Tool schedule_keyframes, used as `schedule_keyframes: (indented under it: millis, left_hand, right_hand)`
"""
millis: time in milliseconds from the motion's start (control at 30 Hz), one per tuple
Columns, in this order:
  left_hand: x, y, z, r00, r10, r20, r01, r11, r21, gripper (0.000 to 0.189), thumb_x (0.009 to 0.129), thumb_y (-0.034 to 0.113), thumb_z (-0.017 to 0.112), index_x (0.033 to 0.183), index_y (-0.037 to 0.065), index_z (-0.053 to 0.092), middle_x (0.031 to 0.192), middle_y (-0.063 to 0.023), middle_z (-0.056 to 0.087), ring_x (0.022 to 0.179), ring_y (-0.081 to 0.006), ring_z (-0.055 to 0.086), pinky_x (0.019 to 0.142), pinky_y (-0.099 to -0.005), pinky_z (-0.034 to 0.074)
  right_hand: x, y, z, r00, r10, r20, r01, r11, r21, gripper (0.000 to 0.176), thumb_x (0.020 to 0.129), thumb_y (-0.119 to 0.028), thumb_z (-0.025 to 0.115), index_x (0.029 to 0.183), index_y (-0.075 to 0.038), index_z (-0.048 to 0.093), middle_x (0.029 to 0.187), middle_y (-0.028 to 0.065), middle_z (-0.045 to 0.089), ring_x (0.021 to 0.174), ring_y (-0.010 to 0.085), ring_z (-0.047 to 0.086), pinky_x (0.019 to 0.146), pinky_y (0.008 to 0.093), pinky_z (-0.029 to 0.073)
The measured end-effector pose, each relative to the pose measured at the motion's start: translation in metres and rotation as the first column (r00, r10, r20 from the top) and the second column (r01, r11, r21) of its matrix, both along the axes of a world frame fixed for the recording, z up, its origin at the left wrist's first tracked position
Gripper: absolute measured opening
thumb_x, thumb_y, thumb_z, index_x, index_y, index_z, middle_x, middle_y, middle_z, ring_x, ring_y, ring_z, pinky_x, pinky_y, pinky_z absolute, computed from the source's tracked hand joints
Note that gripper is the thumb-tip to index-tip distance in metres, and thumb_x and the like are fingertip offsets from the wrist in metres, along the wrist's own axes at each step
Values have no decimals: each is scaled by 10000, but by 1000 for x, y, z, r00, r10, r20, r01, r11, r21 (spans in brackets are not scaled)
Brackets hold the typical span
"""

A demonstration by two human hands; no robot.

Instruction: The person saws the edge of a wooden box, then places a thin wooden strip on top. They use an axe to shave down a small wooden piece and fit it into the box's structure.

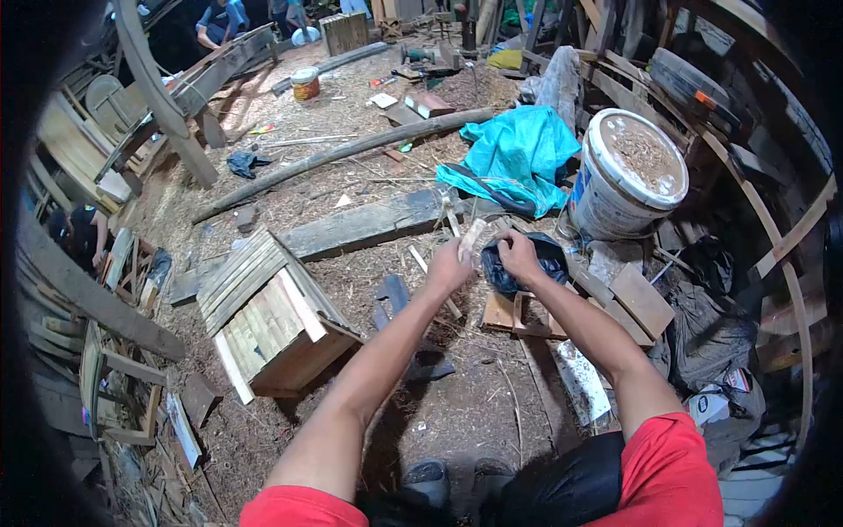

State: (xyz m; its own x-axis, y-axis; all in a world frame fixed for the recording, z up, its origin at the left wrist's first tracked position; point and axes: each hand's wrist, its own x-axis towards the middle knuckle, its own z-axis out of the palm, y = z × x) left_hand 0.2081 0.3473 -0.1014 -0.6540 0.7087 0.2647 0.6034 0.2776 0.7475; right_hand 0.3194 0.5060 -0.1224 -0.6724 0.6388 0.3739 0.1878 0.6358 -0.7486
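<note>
My left hand (451, 266) is closed round a short pale piece of wood (472, 235) in front of me. Just right of it, my right hand (518, 255) is closed above a black plastic bag (551, 256); what its fingers pinch, if anything, is too small to name. Below the bag lies a brown wooden block (500, 311). A small slatted wooden house (272, 316) stands on the ground to the left of my forearms. Beyond both hands runs a thick weathered beam (378, 225).
A white bucket (615, 189) with shavings on its lid stands at the right, beside a turquoise tarp (518, 154). A long curved pole (325, 167) crosses the ground. Other people (221, 22) are at the back left. Boards lie along both sides.
</note>
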Motion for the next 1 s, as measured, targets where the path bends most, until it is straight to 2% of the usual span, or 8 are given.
schedule_keyframes:
  millis: [67,167,367,400,600,700,800,1000]
  left_hand:
    - [-20,-26,26,1000,14,-19,-13,999,31,351,946,282,552,1131,-1,646,1006,-274,672,996,-454,634,874,-488,492]
    - [-48,-73,67,983,137,-125,-137,991,10,348,940,321,575,1069,5,643,951,-274,664,908,-461,639,779,-511,497]
    - [-110,-234,149,795,419,-439,-473,881,-17,356,869,298,666,1044,-9,621,943,-270,646,901,-456,627,788,-522,493]
    - [-118,-260,157,771,455,-445,-529,847,-51,366,862,290,672,1052,-19,622,962,-275,643,924,-454,625,807,-520,494]
    - [-119,-388,144,473,788,-394,-874,477,-94,543,881,441,660,1136,-36,609,1188,-268,584,1080,-458,594,915,-498,499]
    - [-108,-428,103,445,814,-373,-894,430,-127,602,883,472,654,1164,-58,597,1251,-312,552,1118,-471,580,931,-496,494]
    - [-100,-441,89,506,840,-195,-837,423,-347,718,852,575,636,1106,-97,624,1059,-335,656,1008,-478,648,889,-523,507]
    - [-107,-452,79,474,877,-84,-824,408,-393,814,807,675,636,945,-124,702,962,-356,674,949,-469,678,840,-501,532]
  right_hand:
    - [-24,-15,4,997,61,-57,-59,998,24,222,912,-165,615,1030,10,686,884,150,714,807,227,695,746,355,544]
    - [-60,-62,42,973,228,-33,-227,924,-307,277,896,-210,625,1025,24,697,902,194,720,854,276,702,790,382,535]
    - [-142,-201,67,869,495,-10,-491,859,-141,464,939,-403,649,978,56,702,859,163,717,756,212,684,711,360,533]
    - [-153,-220,69,883,469,-22,-469,876,-113,588,907,-532,637,939,49,716,849,206,715,758,284,691,739,400,529]
    - [-208,-288,65,858,471,204,-420,873,-248,727,859,-665,602,783,50,708,772,232,697,786,351,697,753,446,523]
    - [-214,-313,41,889,422,180,-369,891,-266,682,909,-604,569,709,36,694,684,218,675,704,316,689,701,432,514]
    - [-209,-315,57,858,473,203,-408,865,-291,581,933,-499,555,731,26,700,652,208,663,636,311,677,647,434,507]
    - [-207,-322,51,899,428,89,-409,896,-171,534,916,-456,573,816,48,716,799,276,690,788,427,686,738,480,520]
